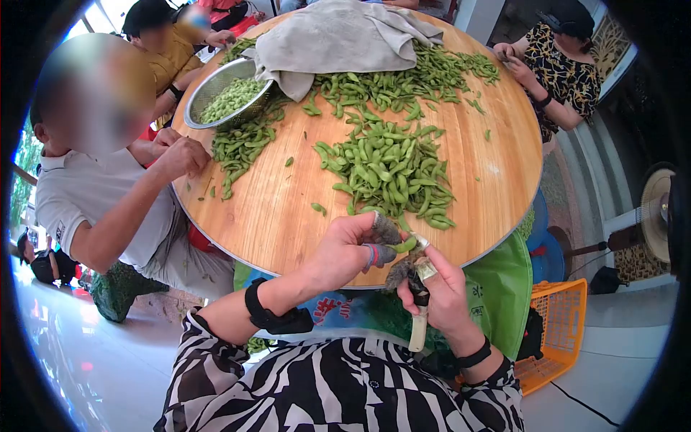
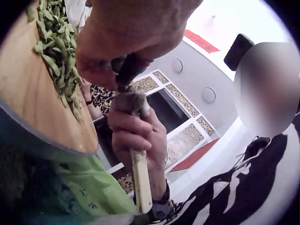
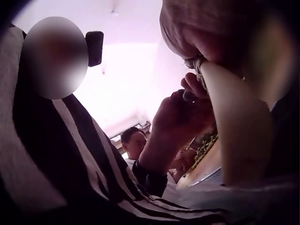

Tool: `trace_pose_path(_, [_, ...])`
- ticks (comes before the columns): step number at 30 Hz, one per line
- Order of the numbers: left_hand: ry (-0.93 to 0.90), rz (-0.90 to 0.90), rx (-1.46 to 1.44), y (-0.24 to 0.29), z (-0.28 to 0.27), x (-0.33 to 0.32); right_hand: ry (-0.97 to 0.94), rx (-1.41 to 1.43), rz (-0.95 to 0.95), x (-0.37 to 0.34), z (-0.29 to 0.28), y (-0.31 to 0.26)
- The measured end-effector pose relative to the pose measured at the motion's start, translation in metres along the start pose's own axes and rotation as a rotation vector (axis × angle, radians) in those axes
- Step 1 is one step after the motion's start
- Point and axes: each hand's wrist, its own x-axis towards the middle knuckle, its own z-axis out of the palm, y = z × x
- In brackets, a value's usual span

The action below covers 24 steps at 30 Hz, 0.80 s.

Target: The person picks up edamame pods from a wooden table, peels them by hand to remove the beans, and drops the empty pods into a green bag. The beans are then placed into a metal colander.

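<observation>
My left hand (image 1: 345, 248), with grey coverings on its thumb and fingertips, pinches a green soybean pod (image 1: 406, 245) just over the table's near edge. Close beside it, my right hand (image 1: 443, 288) grips a tool with a flat cream handle (image 1: 417, 333), its lower end sticking out below the fist. The tool's working end is hidden by the fingers, so I cannot tell its kind. Worn grey coverings also show on the right fingertips. In the left wrist view the cream handle (image 2: 142, 185) points down. A heap of soybean pods (image 1: 392, 169) lies just beyond both hands.
On the round wooden table (image 1: 281, 216) stands a metal colander (image 1: 193, 115) of shelled beans. A grey cloth (image 1: 335, 43) covers more pods at the back. A green bag (image 1: 497, 288) hangs below the edge, near an orange crate (image 1: 565, 324). Other people sit around the table.
</observation>
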Motion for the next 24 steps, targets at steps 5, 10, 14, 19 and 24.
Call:
trace_pose_path(5, [0.023,-0.004,-0.068,-0.002,0.005,-0.002,-0.031,0.064,-0.014,-0.003,0.003,-0.002])
trace_pose_path(10, [0.035,0.043,-0.058,-0.002,0.012,-0.006,-0.028,0.011,-0.063,-0.003,0.004,0.001])
trace_pose_path(14, [0.066,0.077,-0.018,-0.003,0.013,-0.007,0.007,-0.014,-0.045,-0.003,0.006,-0.001])
trace_pose_path(19, [0.09,0.008,-0.054,-0.01,0.01,-0.003,0.083,0.062,-0.043,0.001,0.008,-0.001])
trace_pose_path(24, [-0.292,-0.218,-0.793,-0.021,-0.007,0.006,0.022,0.411,0.109,0.001,-0.001,-0.004])
